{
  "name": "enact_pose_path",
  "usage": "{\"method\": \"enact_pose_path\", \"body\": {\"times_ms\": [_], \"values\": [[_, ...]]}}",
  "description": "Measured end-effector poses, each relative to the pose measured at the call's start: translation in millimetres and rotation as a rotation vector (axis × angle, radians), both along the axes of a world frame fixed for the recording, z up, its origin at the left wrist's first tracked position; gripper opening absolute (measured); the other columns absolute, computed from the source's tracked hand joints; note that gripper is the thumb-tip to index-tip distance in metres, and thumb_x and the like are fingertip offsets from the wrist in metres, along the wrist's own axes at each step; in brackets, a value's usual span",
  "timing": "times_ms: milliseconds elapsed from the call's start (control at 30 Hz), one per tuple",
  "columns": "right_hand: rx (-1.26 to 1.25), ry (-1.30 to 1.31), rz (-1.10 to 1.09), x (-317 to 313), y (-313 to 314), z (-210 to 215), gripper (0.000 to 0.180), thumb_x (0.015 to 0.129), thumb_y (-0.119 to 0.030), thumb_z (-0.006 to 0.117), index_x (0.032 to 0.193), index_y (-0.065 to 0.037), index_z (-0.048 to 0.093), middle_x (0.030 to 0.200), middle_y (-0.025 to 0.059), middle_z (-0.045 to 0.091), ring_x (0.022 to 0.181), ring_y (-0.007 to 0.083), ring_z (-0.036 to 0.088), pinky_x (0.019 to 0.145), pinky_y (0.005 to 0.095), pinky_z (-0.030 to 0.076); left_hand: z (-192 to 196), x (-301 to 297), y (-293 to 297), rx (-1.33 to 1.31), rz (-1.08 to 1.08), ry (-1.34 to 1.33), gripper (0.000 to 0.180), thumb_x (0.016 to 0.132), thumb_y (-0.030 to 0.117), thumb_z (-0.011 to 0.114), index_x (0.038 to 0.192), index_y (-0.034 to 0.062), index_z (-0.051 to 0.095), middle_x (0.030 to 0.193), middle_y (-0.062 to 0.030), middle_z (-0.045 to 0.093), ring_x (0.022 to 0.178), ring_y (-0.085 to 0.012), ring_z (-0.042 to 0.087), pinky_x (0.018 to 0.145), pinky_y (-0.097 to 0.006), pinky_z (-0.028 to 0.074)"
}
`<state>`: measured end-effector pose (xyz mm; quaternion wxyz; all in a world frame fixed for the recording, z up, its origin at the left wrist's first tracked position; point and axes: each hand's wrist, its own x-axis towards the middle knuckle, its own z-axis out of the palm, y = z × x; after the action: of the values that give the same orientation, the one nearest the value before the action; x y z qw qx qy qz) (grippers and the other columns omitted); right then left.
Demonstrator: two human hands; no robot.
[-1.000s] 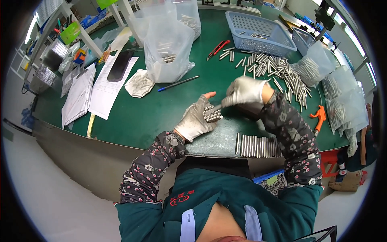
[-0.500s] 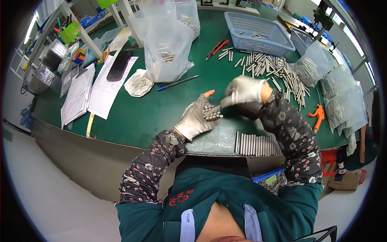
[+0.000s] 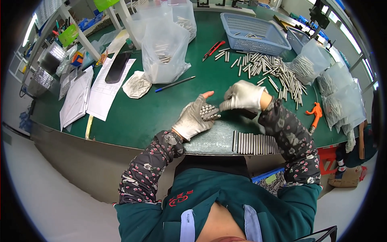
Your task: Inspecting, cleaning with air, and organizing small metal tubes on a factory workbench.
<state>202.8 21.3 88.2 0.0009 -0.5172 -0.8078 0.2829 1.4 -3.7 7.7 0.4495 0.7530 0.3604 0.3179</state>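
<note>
My left hand (image 3: 195, 117), in a grey fingerless glove, lies palm up and cradles a bundle of short metal rods (image 3: 209, 111). My right hand (image 3: 243, 96), in a white glove, reaches across to that bundle, its fingertips pinched at the rod ends. Both hands hover over a strip of bubble wrap (image 3: 213, 139) at the near edge of the green table (image 3: 161, 109). On the wrap, to the right, a neat row of rods (image 3: 254, 143) lies side by side. A loose pile of the same rods (image 3: 274, 72) is spread behind my right hand.
A blue basket (image 3: 256, 32) stands at the back, clear bags of rods (image 3: 165, 50) to its left and more bags (image 3: 336, 94) on the right. Papers (image 3: 102, 86), a blue pen (image 3: 175, 84), red cutters (image 3: 213, 49), an orange tool (image 3: 315, 114) lie about.
My right hand has shifted slightly at the bundle in my left palm; the left hand stays put. Nothing else has moved.
</note>
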Motion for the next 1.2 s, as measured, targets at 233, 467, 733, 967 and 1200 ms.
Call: {"method": "enact_pose_path", "body": {"times_ms": [233,467,733,967,1200], "values": [[0.186,-0.003,0.001,-1,-8,-1,0.044,0.069,-0.046,0.070,0.077,-0.003,0.069,0.066,0.0135,0.064,0.061,0.0234,0.063,0.061,0.0319,0.050,0,0,-1,0.012,0.009,0.036,0.077,0.064,-0.002,0.067,0.132,0.0096,0.033,0.081,-0.0005,0.048,0.075,-0.0106,0.051,0.071,-0.023,0.044],[0.134,0.000,-0.019,6,-12,2,0.047,0.068,-0.052,0.066,0.082,-0.008,0.070,0.073,0.0133,0.065,0.067,0.0275,0.063,0.065,0.0331,0.050,-2,2,1,0.070,0.015,-0.015,0.070,0.063,0.006,0.067,0.127,0.0096,0.039,0.073,-0.0046,0.060,0.069,-0.0195,0.060,0.069,-0.030,0.048],[0.102,-0.025,-0.046,3,-14,8,0.047,0.069,-0.051,0.066,0.082,-0.006,0.069,0.076,0.0162,0.064,0.072,0.0307,0.062,0.070,0.0349,0.049,0,-1,-1,0.059,0.019,0.034,0.074,0.064,-0.002,0.067,0.131,0.0096,0.036,0.080,-0.0001,0.048,0.072,-0.0096,0.050,0.068,-0.023,0.043],[0.154,-0.057,-0.063,15,-9,4,0.046,0.069,-0.052,0.067,0.083,-0.008,0.070,0.073,0.0143,0.065,0.065,0.0270,0.062,0.065,0.0335,0.050,3,1,-2,0.049,0.003,0.021,0.068,0.063,0.006,0.067,0.125,0.0100,0.041,0.075,-0.0055,0.059,0.068,-0.0189,0.060,0.066,-0.030,0.047],[0.144,-0.072,-0.261,38,-6,4,0.048,0.068,-0.051,0.067,0.083,-0.005,0.069,0.076,0.0146,0.066,0.070,0.0283,0.063,0.070,0.0326,0.049,5,2,-1,-0.055,-0.025,0.016,0.071,0.064,-0.005,0.066,0.129,0.0089,0.039,0.083,0.0002,0.048,0.075,-0.0084,0.050,0.069,-0.022,0.043]]}}
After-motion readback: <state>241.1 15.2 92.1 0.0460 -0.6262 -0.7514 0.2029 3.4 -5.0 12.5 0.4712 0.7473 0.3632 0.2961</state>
